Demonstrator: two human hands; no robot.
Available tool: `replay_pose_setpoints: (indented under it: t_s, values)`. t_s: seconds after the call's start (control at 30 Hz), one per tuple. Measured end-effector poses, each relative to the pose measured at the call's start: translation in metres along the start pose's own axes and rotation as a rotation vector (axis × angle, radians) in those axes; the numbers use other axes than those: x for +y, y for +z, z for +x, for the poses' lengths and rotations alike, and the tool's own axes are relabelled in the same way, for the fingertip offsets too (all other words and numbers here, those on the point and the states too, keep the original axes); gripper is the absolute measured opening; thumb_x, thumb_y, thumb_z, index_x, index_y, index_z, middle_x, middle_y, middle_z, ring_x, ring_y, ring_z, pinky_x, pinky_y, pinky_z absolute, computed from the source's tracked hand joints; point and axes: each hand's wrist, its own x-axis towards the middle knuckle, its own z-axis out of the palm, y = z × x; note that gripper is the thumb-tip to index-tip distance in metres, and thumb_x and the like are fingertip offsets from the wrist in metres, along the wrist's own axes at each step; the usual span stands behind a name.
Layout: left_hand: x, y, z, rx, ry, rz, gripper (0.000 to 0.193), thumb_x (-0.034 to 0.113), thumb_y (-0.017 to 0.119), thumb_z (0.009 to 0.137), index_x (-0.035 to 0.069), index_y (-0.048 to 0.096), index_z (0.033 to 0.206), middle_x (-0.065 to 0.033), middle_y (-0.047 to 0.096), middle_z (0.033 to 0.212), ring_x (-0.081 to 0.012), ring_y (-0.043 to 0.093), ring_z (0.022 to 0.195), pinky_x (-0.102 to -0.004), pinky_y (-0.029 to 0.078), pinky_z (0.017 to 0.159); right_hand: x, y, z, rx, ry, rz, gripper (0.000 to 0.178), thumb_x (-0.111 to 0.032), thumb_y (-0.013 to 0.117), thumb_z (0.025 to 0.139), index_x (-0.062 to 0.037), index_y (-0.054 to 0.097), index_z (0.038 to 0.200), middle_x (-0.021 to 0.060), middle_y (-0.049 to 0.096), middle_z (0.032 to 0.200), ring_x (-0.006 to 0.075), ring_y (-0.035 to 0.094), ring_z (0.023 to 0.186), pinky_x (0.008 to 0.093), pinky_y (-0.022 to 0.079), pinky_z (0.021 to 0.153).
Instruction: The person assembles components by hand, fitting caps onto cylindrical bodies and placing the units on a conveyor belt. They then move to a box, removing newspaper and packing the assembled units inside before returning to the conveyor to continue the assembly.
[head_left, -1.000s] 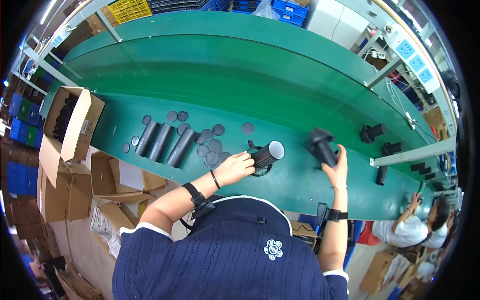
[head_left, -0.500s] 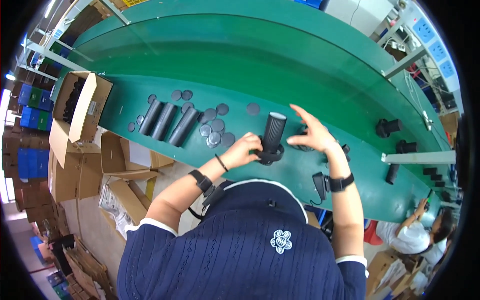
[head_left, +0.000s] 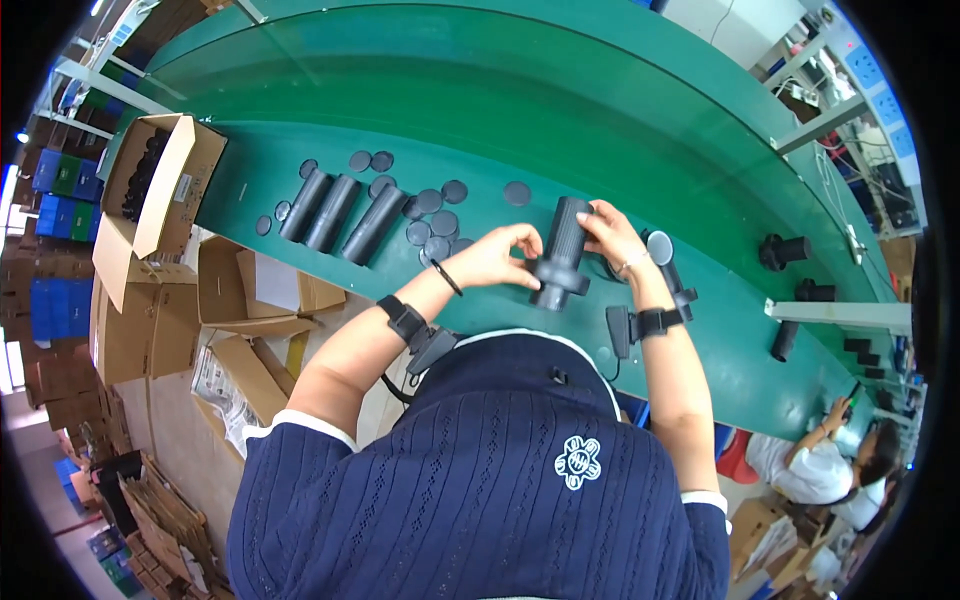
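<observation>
A black ribbed cylinder point(head_left: 566, 235) with a wide collar point(head_left: 560, 277) near its lower end leans slightly in front of me. My right hand point(head_left: 612, 238) is closed around its upper part from the right. Beside the collar, my left hand point(head_left: 505, 260) has its thumb and index finger spread, with the thumb at the collar's edge. Partly hidden behind my right wrist is another dark tube point(head_left: 659, 247) with a pale round end. Three smooth black tubes point(head_left: 372, 228) lie side by side to the left, and several black discs point(head_left: 437, 248) are scattered around them.
An open carton point(head_left: 185, 205) of dark parts stands at the bench's left end, with more cartons point(head_left: 250, 290) below. To the right are more black flanged parts point(head_left: 783, 251) and a metal post point(head_left: 840, 314). A co-worker point(head_left: 800, 460) sits at the far right.
My right hand has moved from open beside the cylinder to closed on its upper part. My left fingers have come off the collar and spread. The cylinder's pale top end has turned from view.
</observation>
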Motion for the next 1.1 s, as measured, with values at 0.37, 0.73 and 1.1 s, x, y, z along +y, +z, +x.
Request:
replay_pose_setpoints:
  t_s: [0.37, 0.73, 1.1]
  values:
    - [-0.035, 0.005, -0.017, 0.17, 0.03, 0.184, 0.084, 0.013, 0.078, 0.073, 0.004, 0.03, 0.14, -0.0137, 0.044, 0.13, -0.0253, 0.052, 0.11, -0.0393, 0.046, 0.099, 0.017, 0.046, -0.038, -0.187, -0.337, -0.054, 0.074, 0.004, 0.07, 0.076, -0.0075, 0.033, 0.139, 0.0091, 0.041, 0.126, 0.0212, 0.049, 0.12, 0.0337, 0.043, 0.099]
    - [-0.041, -0.004, -0.034, 0.227, -0.068, -0.284, 0.068, 0.011, 0.077, 0.077, 0.002, 0.038, 0.133, -0.0068, 0.049, 0.126, -0.0162, 0.048, 0.118, -0.0335, 0.045, 0.097, 0.047, 0.042, 0.015, -0.028, -0.211, -0.264, 0.02, -0.014, 0.061, 0.089, -0.0016, 0.064, 0.105, 0.0089, 0.066, 0.101, 0.0152, 0.063, 0.095, 0.0306, 0.052, 0.081]
    - [-0.03, -0.02, -0.038, 0.475, -0.081, -0.102, 0.065, 0.02, 0.085, 0.069, -0.003, 0.051, 0.119, -0.0066, 0.061, 0.107, -0.0135, 0.059, 0.097, -0.0295, 0.049, 0.084, 0.06, 0.073, 0.132, 0.059, -0.439, -1.375, 0.059, -0.003, 0.068, 0.074, -0.017, 0.05, 0.128, 0.0108, 0.049, 0.13, 0.0341, 0.046, 0.119, 0.0408, 0.044, 0.096]
